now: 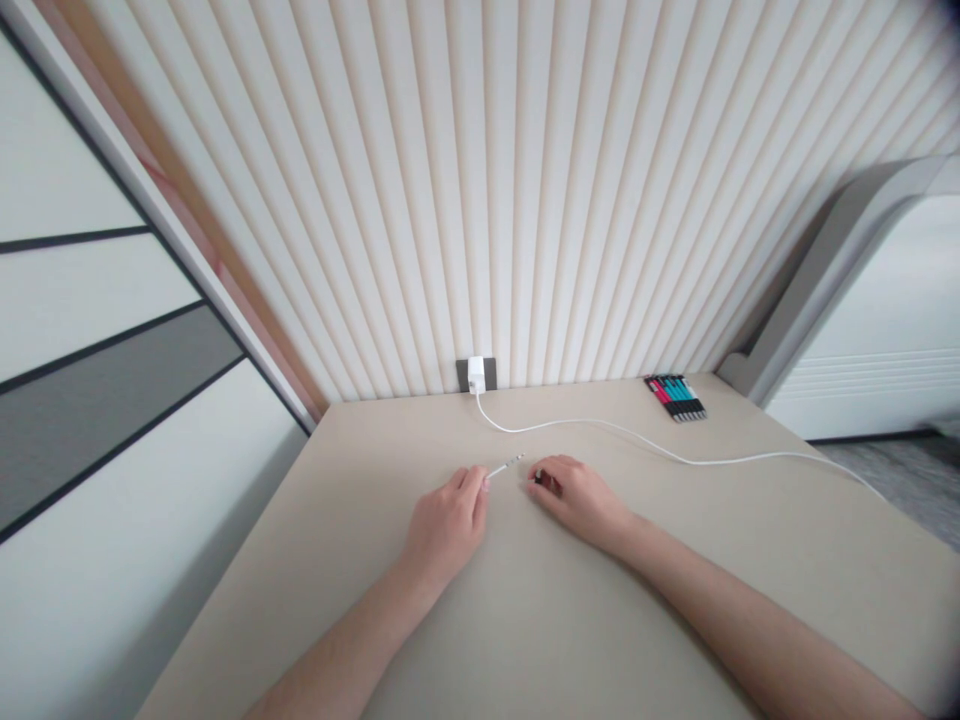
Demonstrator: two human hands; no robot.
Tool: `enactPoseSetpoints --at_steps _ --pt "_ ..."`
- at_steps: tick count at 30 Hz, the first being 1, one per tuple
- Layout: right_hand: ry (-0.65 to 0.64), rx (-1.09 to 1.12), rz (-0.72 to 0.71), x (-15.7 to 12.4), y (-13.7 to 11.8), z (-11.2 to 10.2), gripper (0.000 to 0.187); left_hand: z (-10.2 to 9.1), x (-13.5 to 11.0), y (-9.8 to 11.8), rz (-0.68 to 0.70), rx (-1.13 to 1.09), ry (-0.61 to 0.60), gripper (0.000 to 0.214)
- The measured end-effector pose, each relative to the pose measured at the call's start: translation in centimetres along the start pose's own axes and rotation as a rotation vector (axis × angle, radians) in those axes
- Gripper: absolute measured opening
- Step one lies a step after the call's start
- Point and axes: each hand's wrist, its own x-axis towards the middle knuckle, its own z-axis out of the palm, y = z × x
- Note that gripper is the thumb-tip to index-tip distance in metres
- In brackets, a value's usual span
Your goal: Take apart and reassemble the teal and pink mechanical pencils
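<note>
While left fingers [472, 487] pinch a plug [504, 466], pen labels [675, 397] (tiny) blur.

A row of pens with pink and teal barrels [675, 397] lies on the beige tabletop [360, 450] below the pleated wall panelling [480, 200].

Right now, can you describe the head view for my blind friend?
A left hand pinches a silver-tipped white plug near a right hand holding something small and dark. A white cable runs over the beige table from a white wall charger.

The right hand [577, 500] hides a small dark object [543, 483] (kind unclear); the pens [675, 397] blur together.
</note>
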Motion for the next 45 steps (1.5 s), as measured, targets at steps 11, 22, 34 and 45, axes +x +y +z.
enactPoseSetpoints --at_steps 11,22,34,45 --pt "0.109 0.008 0.001 -0.1 -0.1 -0.1 0.034 -0.2 0.0 0.0 0.029 0.012 -0.054 0.026" --pt "0.261 0.07 -0.258 -0.2 -0.7 -0.2 0.012 -0.4 -0.1 0.2 0.128 -0.026 -0.075 0.028" --pt "0.291 0.142 -0.163 0.5 0.0 -0.6 0.014 -0.1 0.2 -0.2 0.019 0.021 -0.076 0.029" --pt "0.232 -0.046 0.03 1.1 4.0 -0.6 0.016 -0.4 0.3 -0.3 -0.063 0.026 -0.126 0.031"
